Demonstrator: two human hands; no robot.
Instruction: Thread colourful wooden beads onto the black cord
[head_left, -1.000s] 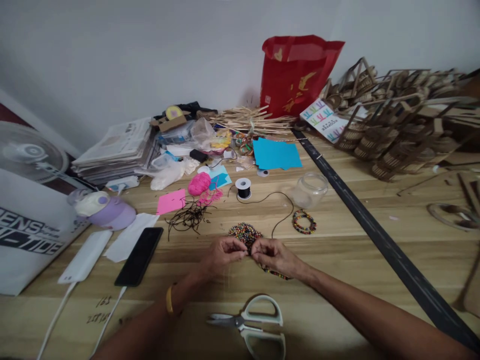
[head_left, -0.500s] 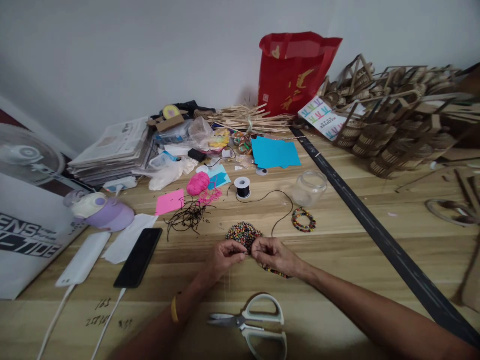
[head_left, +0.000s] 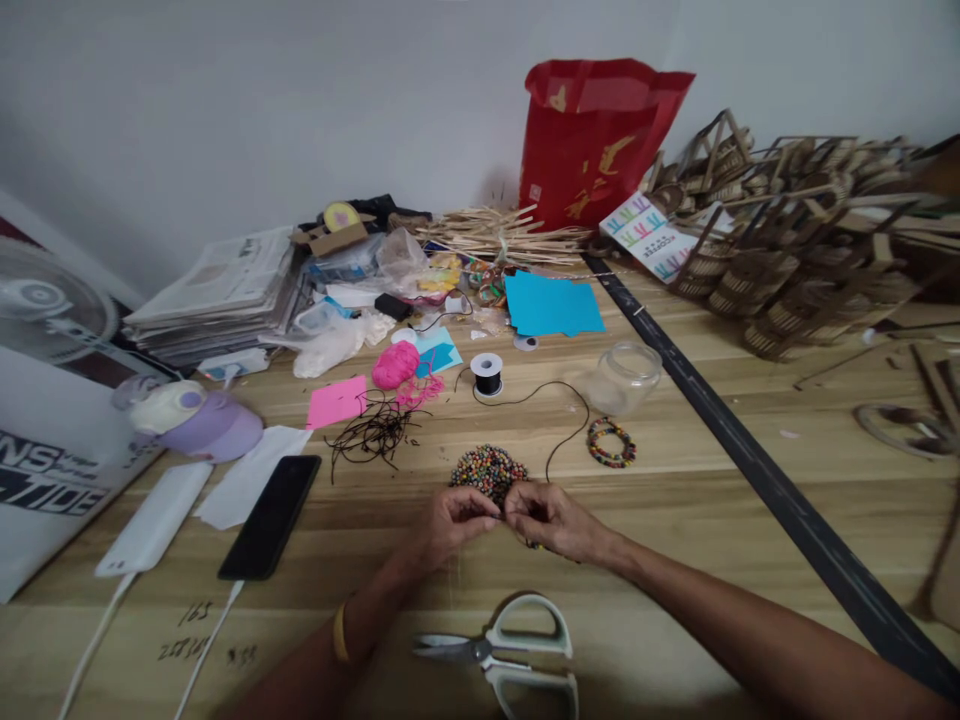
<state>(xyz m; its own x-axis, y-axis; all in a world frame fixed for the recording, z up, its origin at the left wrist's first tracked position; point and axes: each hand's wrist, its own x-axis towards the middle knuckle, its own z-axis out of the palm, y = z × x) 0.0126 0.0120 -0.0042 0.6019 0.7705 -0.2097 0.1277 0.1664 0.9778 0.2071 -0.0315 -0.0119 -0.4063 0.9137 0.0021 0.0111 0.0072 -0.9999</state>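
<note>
The left hand (head_left: 448, 527) and right hand (head_left: 559, 522) are close together over the worktop (head_left: 645, 560), just in front of a pile of small multicoloured beads (head_left: 486, 468). Each hand is closed in a pinch, thumb against finger, with the two sets of fingertips nearly meeting; what lies between them is too small to tell. A short row of strung beads (head_left: 535, 546) shows beneath the right hand, partly hidden by it. The black cord (head_left: 587, 410) curves from the spool (head_left: 487, 375) and comes down behind the right hand, where its end is hidden. A yellow band (head_left: 340, 632) circles the left wrist.

The bead bracelet (head_left: 611, 443) lies in a coil beyond the right hand, just in front of the clear jar (head_left: 628, 378). Nearest the person, the scissors (head_left: 491, 650) lie with their blades pointing left and their pale handles to the right. Left of the beads are a tangle of black cords (head_left: 377, 428), a pink card (head_left: 337, 402) and the pink yarn (head_left: 396, 365). Further left, the phone (head_left: 270, 517) lies with a white cable (head_left: 210, 650) at its near end, beside a white paper (head_left: 253, 477) and a white power bank (head_left: 154, 520).

At the back, the blue sheets (head_left: 553, 303) lie in front of a bundle of thin sticks (head_left: 502, 238), and the red bag (head_left: 600, 145) stands upright near small woven baskets (head_left: 791, 300)
</note>
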